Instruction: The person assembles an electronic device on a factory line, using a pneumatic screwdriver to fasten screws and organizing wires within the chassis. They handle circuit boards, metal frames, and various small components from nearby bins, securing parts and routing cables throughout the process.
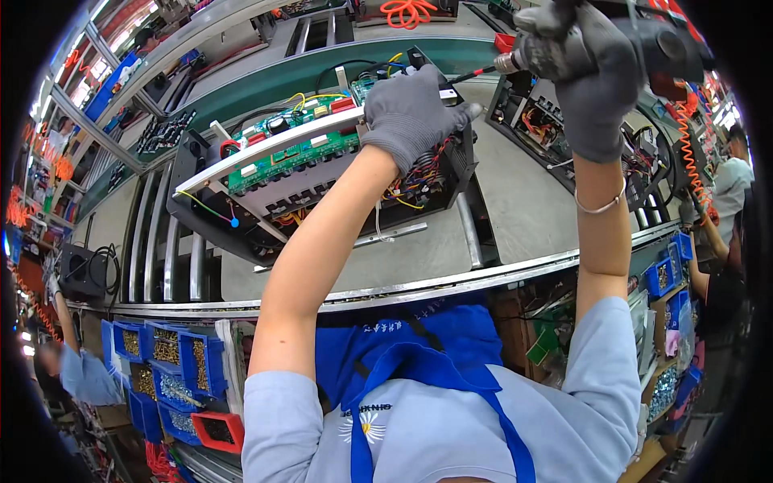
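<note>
A black metal chassis (189, 165) lies on the line in front of me, with a long green circuit board (294, 153) and a pale metal bar (270, 145) across it. My left hand (415, 113), in a grey glove, rests over the right part of the chassis, thumb stretched out to the right; its fingertips are partly hidden. Raised at the right, my gloved right hand (592, 68) is closed around a power screwdriver (664, 48). The driver's long thin bit points left, its tip beside my left fingers. What the tip touches is hidden. Coloured wires (419, 173) bunch below my left hand.
A second open chassis (535, 117) stands to the right. Metal rollers (165, 233) and the rail (386, 294) run along the line. Blue bins (165, 346) of small fasteners hang at the near left, with a red bin (217, 431). Other people work at both sides.
</note>
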`<state>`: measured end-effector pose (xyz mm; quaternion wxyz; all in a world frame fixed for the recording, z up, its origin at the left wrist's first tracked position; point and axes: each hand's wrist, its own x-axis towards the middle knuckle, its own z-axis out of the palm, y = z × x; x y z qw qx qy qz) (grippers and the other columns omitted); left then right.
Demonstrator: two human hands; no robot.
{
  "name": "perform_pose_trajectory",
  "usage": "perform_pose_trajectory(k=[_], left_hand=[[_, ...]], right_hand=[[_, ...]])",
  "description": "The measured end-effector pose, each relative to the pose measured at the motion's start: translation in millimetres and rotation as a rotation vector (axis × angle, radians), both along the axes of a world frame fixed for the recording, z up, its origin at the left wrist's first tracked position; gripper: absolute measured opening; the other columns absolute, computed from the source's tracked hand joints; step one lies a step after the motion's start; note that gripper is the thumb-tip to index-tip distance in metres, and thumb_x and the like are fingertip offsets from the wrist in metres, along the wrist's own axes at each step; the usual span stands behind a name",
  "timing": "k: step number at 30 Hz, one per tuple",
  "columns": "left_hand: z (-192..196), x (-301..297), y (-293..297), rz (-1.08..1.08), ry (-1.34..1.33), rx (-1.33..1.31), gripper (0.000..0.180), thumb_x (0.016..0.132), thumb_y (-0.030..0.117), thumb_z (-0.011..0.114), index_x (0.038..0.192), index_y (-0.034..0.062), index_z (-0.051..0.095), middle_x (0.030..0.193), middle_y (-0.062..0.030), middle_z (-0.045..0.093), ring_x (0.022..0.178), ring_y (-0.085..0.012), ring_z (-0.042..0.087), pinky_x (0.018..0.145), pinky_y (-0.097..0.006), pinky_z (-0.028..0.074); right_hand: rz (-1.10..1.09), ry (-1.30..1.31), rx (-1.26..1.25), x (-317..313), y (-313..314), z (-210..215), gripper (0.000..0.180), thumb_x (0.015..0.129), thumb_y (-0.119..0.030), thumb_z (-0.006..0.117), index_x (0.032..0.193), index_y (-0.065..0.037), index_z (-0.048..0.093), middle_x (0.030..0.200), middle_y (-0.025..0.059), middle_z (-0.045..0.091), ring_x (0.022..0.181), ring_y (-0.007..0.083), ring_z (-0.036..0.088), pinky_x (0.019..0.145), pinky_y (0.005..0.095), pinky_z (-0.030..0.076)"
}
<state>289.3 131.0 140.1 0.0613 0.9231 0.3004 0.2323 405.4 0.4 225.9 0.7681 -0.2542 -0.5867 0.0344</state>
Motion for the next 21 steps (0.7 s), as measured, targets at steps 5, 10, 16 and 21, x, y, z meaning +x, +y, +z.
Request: perform_pose_trajectory(k=[5,10,16,21], left_hand=[[-6,2,4,0.011,0.005,0.037,0.080,0.073,0.080,0.057,0.117,0.0133,0.062,0.092,-0.0128,0.072,0.088,-0.0286,0.071,0.078,-0.043,0.053],[-10,3,6,0.001,-0.013,0.042,0.078,0.073,0.080,0.058,0.115,0.0148,0.064,0.090,-0.0116,0.072,0.084,-0.0273,0.071,0.075,-0.041,0.053],[-14,4,9,0.002,-0.045,0.080,0.074,0.072,0.079,0.060,0.106,0.0137,0.067,0.087,-0.0112,0.071,0.083,-0.0261,0.070,0.071,-0.040,0.054],[-15,4,10,-0.017,-0.069,0.075,0.073,0.071,0.078,0.062,0.096,0.0092,0.066,0.090,-0.0131,0.068,0.084,-0.0262,0.069,0.065,-0.041,0.054]], right_hand=[[0.095,0.137,-0.262,-18,8,12,0.030,0.091,-0.018,0.052,0.114,0.001,0.057,0.072,0.0105,0.061,0.048,0.0111,0.053,0.042,0.0236,0.040],[-0.089,0.159,-0.296,-19,29,13,0.034,0.088,-0.017,0.056,0.117,0.000,0.053,0.069,0.0114,0.060,0.043,0.0107,0.047,0.037,0.0249,0.036],[-0.117,0.161,-0.302,-17,37,17,0.034,0.088,-0.017,0.058,0.117,0.000,0.052,0.072,0.0086,0.058,0.049,0.0125,0.054,0.038,0.0249,0.039],[-0.112,0.145,-0.292,-16,39,18,0.034,0.087,-0.016,0.059,0.117,-0.001,0.052,0.073,0.0064,0.056,0.054,0.0127,0.057,0.039,0.0245,0.040]])
